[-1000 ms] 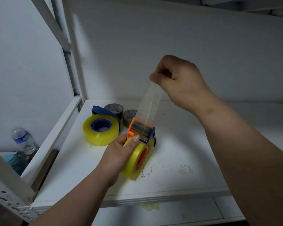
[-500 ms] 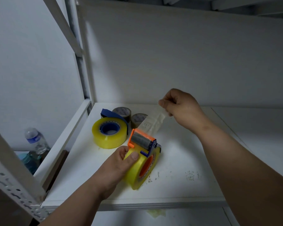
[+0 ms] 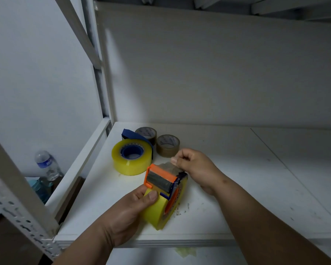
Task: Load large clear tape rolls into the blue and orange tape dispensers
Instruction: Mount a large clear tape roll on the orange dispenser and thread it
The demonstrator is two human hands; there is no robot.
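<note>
Gripping roll (image 3: 157,209) w/ L hand (image 3: 126,213) | R hand (image 3: 195,167) pinching tape end (image 3: 168,166)

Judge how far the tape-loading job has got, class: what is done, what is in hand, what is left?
Done: the blue dispenser sits in its clear roll on the shelf. In hand: the left hand grips the roll in the orange dispenser while the right hand pinches the tape end at its roller. Left: apparently only finishing that strip.

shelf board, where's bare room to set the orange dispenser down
Free: the shelf board right of the right hand, out to the back wall. Crowded: the back left corner, with the blue dispenser roll and two brown tape rolls.
</note>
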